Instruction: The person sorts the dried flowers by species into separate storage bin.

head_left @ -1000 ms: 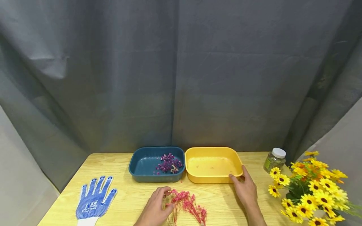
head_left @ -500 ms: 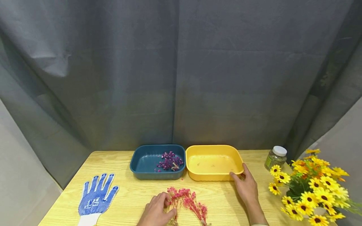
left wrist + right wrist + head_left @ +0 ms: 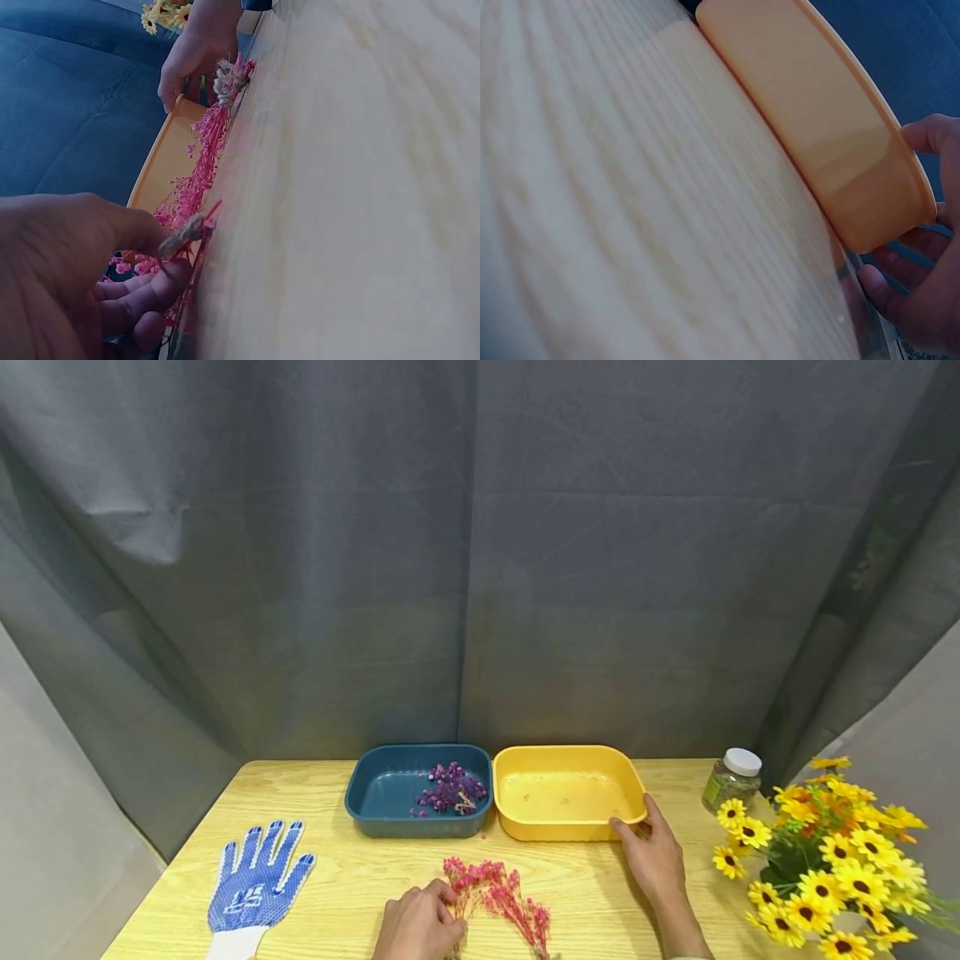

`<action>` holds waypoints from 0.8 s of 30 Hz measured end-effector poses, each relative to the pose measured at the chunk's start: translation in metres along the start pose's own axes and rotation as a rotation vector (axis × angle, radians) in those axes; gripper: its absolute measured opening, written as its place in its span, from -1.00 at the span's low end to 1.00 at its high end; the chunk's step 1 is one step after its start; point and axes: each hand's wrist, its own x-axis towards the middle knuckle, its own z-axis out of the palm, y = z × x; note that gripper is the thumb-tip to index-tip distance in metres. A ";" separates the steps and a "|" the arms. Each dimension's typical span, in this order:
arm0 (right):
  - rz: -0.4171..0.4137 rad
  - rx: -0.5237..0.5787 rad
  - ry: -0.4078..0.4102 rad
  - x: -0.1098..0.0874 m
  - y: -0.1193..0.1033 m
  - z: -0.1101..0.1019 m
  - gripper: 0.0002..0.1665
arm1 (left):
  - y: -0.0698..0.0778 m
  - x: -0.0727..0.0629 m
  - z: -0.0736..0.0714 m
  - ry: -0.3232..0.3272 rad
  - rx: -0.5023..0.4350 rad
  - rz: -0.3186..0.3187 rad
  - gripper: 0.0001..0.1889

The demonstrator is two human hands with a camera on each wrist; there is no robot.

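Pink dried-flower bunches number two, both lying on the pale wood-grained table in front of two rectangular plastic trays with rounded corners. One, the left-hand pink dried bunch, has its stems bound with beige twine; the other, the right-hand pink dried bunch, lies slanted just beside it, its stems tied the same way. Of the trays, one is a dark teal plastic tray and one a yellow plastic tray, set side by side. A single heap of purple dried flowers sits in the right part of the teal one; how many bunches make it up I cannot tell.

Two bare hands are at work. The left hand is nearly closed, thumb and forefinger pinching the left bunch at its twine-bound stems, the other fingers bent beneath. The right hand is partly spread around the near right corner of the yellow tray, gripping it by the rim and side.

Also counted: one blue-and-white knitted glove lying flat to the left, one clear jar with a white lid near the back right, and one cluster of yellow and orange daisy-like flowers at the right.
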 end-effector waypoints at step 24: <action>-0.017 0.000 0.009 0.000 0.001 0.000 0.09 | 0.024 0.000 -0.033 0.277 -0.193 0.077 -0.76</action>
